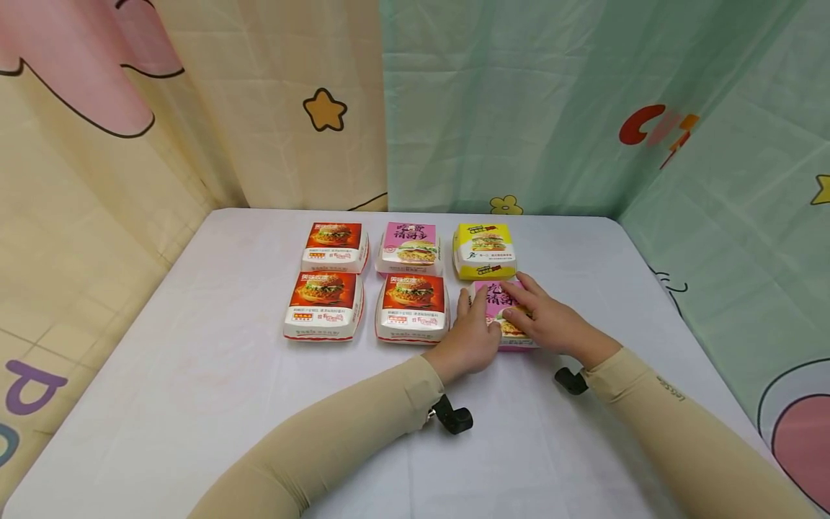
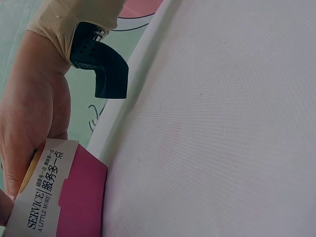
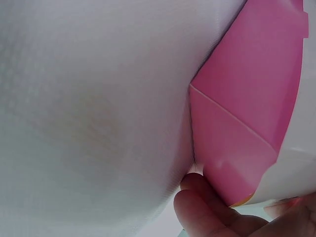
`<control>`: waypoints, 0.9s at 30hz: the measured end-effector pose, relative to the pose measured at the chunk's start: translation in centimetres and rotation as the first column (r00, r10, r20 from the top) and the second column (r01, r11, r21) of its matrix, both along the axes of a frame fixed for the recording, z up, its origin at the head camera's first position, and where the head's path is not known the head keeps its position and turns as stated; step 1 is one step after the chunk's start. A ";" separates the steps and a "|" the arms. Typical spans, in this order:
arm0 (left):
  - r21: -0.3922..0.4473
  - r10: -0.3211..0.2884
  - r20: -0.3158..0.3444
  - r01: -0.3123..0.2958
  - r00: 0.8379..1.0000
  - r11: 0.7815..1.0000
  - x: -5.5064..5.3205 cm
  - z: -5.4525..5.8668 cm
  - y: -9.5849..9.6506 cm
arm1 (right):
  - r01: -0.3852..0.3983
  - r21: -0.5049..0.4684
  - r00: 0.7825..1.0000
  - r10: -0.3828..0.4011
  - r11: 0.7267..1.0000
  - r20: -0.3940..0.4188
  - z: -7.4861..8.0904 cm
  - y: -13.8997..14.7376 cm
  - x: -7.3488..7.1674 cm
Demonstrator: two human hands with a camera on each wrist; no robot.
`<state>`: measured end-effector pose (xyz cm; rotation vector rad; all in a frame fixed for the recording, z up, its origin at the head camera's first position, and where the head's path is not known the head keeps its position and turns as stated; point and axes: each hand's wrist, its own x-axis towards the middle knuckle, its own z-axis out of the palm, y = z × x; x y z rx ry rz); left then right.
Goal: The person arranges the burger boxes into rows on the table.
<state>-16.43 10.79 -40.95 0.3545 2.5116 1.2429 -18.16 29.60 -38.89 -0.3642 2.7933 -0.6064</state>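
At the front right of the group is a pink burger box point(image 1: 496, 306), also seen close up as a pink base and white lid edge point(image 2: 81, 197). My left hand point(image 1: 470, 335) holds its left side, fingertips over the top and thumb near the front. On the right side, my right hand point(image 1: 558, 321) grips the same box, fingers spread over the top and far right corner. Bent fingertips point(image 3: 197, 212) press against the box's pink side in the right wrist view. The box sits on the white tablecloth; part of its printed top is hidden by the fingers.
A yellow burger box point(image 1: 485, 251) stands behind. To the left are a second pink box point(image 1: 410, 249), a red-topped box point(image 1: 412, 308) in front of it, and two more red-topped boxes point(image 1: 324, 306) in a column. Printed curtains point(image 1: 486, 108) surround the white table point(image 1: 194, 375).
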 end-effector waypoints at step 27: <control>-0.012 0.011 0.012 -0.011 1.000 1.000 0.2 0.2 0.0 | 0.014 -0.021 1.000 -0.014 1.000 0.016 -0.1 0.0 0.1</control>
